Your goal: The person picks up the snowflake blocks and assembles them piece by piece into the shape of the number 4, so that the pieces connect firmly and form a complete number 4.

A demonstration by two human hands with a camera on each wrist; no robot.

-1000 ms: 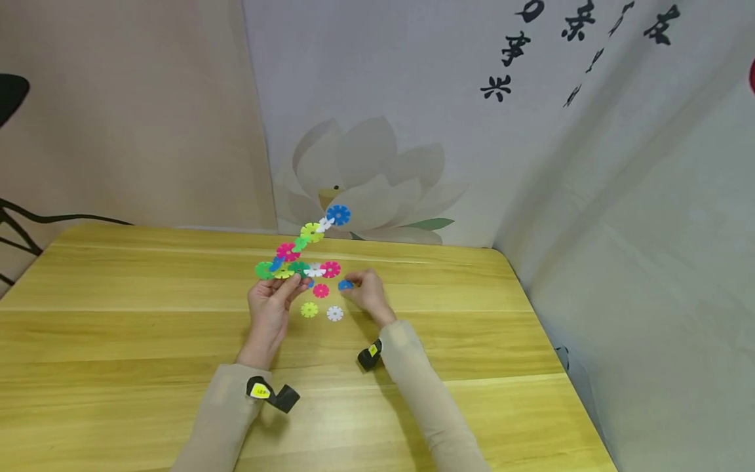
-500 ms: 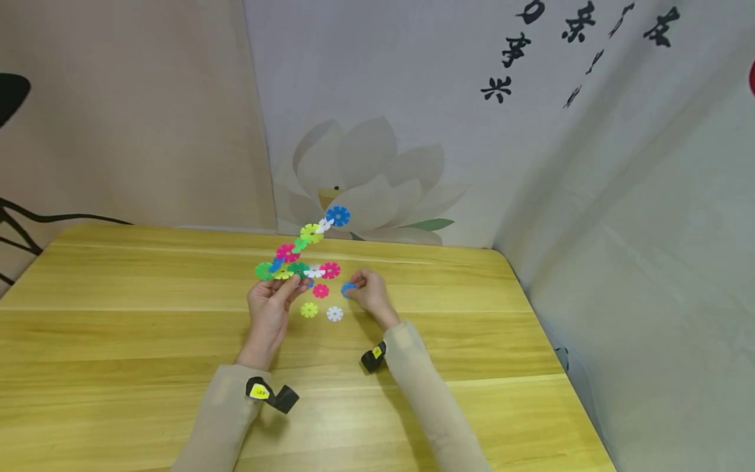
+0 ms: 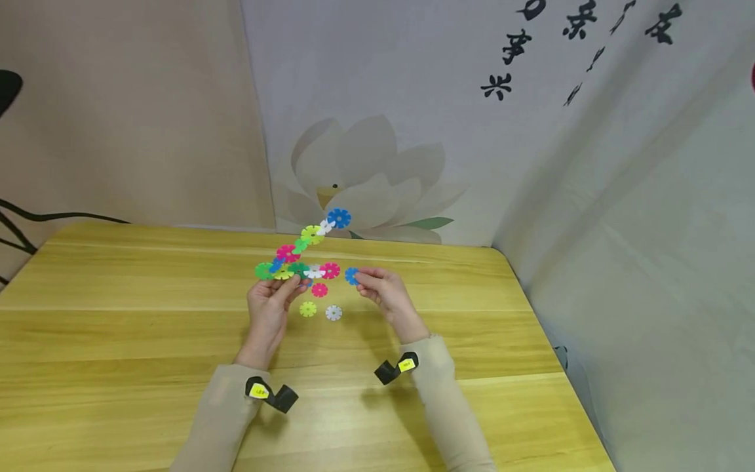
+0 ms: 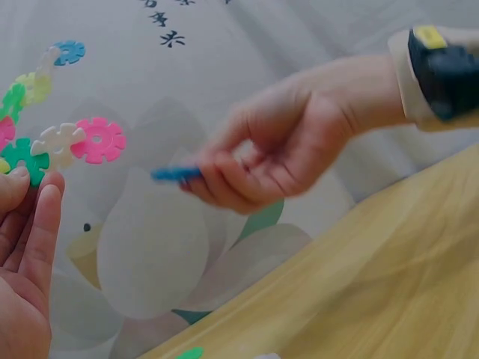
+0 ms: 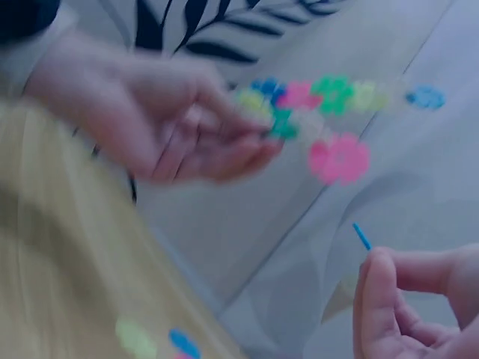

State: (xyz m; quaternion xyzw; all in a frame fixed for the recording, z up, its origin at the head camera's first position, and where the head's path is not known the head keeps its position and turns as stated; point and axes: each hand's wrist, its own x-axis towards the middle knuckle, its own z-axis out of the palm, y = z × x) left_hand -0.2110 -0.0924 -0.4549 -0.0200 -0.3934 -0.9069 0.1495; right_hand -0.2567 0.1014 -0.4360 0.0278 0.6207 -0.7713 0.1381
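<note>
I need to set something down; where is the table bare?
The yellow wood-grain table is bare left of the beige left sleeve, and between the beige right sleeve and the table's right edge. It is crowded between the left hand and right hand: a notched pink plastic disc, yellow plastic disc and white plastic disc lie there.

Pale grey fabric backdrop [image 3: 383, 72], upper right: black brush-style Chinese characters [image 3: 580, 21]. Lower left one reads 兴 [image 3: 496, 85]; the one just above appears to be 事 [image 3: 516, 46]; others uncertain. Small yellow labels [image 3: 259, 391] on black wrist mounts [image 3: 286, 398]: print too small to read.
</note>
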